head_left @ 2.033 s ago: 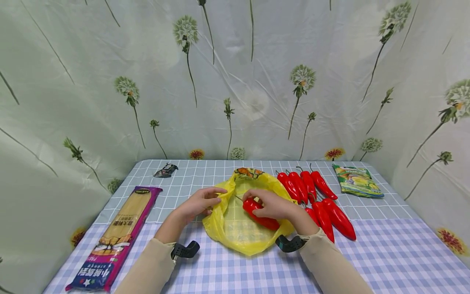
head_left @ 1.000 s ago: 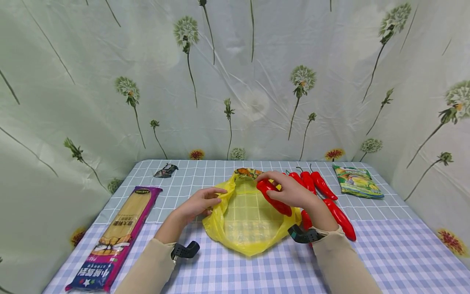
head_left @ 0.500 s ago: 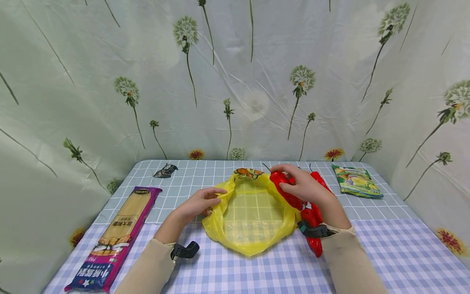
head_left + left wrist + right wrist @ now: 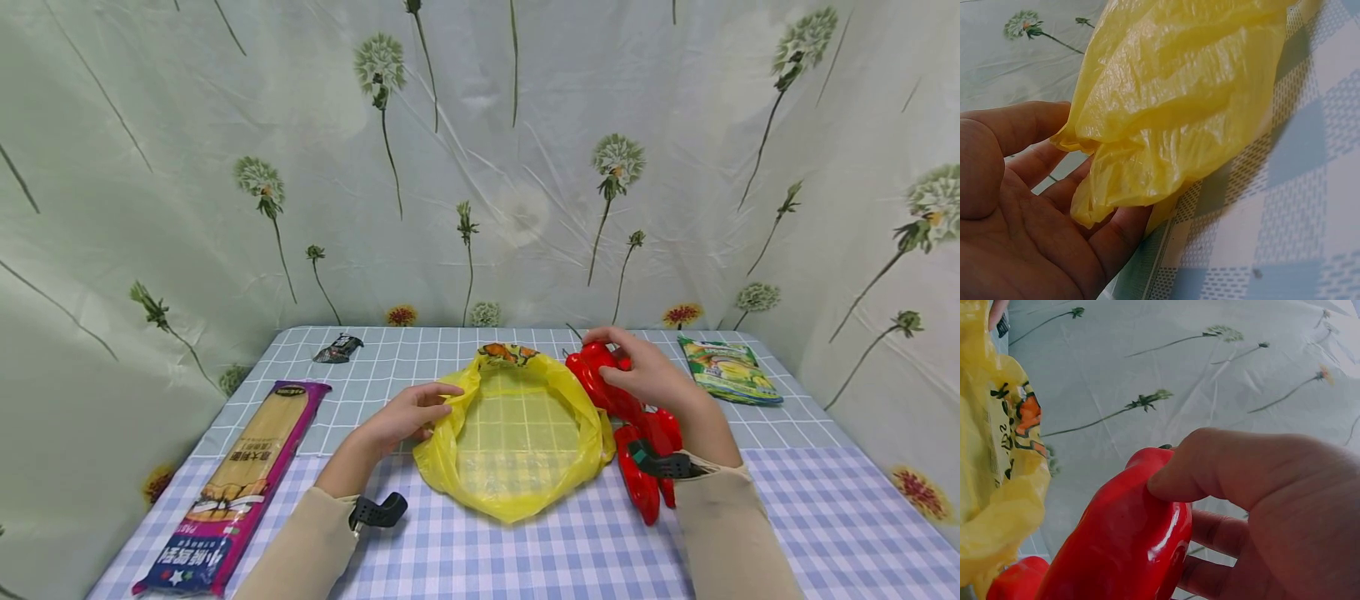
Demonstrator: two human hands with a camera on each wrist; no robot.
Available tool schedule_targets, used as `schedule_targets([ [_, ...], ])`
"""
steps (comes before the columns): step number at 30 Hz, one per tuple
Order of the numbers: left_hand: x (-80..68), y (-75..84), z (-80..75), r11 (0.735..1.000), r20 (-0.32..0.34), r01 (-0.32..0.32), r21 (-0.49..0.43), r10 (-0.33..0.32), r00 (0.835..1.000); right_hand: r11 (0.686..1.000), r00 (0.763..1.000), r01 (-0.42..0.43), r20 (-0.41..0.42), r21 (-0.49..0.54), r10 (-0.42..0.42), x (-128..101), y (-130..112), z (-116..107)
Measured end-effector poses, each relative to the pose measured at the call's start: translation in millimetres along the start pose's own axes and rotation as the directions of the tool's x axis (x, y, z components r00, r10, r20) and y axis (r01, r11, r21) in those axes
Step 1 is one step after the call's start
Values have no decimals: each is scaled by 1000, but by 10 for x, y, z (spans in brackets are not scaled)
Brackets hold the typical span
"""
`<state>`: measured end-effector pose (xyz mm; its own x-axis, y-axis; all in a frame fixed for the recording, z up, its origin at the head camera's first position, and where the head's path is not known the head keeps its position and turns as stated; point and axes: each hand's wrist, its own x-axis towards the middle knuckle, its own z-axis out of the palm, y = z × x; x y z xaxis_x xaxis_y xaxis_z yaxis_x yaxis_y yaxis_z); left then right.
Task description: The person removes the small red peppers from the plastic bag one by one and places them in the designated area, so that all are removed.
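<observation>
A yellow plastic bag (image 4: 437,467) lies with its mouth spread wide on the table. My left hand (image 4: 408,412) holds its left rim loosely, the fingers (image 4: 1125,228) bent against the plastic in the left wrist view. Right of the bag, my right hand (image 4: 652,379) grips a red pepper (image 4: 1129,531) near its stem end, thumb on top and fingers beneath. Several other red peppers (image 4: 639,487) lie under and beside that hand, partly hidden by it and the forearm.
A long packet of pasta (image 4: 247,467) lies at the left. A small black wrapper (image 4: 339,348) sits at the back left, a green-and-yellow packet (image 4: 731,369) at the back right. Behind the table hangs a curtain (image 4: 525,167) with a dandelion print.
My right hand has carried the red pepper out of the bag and rightward over the other peppers, some of which have shifted. My left hand stays at the bag's rim.
</observation>
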<state>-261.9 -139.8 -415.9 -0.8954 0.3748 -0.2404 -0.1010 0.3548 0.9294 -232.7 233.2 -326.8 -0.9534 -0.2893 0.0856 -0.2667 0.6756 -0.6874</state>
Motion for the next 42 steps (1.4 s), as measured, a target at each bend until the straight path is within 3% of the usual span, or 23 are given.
schedule_targets([
  [22, -16, -1, 3, 1000, 9, -13, -9, 13, 1000, 997, 995, -71, -76, -37, 68, -140, 234, -256],
  [42, 2, -17, 2, 1000, 4, -7, -11, 7, 1000, 990, 989, -123, -91, -62, 117, -226, 381, -382],
])
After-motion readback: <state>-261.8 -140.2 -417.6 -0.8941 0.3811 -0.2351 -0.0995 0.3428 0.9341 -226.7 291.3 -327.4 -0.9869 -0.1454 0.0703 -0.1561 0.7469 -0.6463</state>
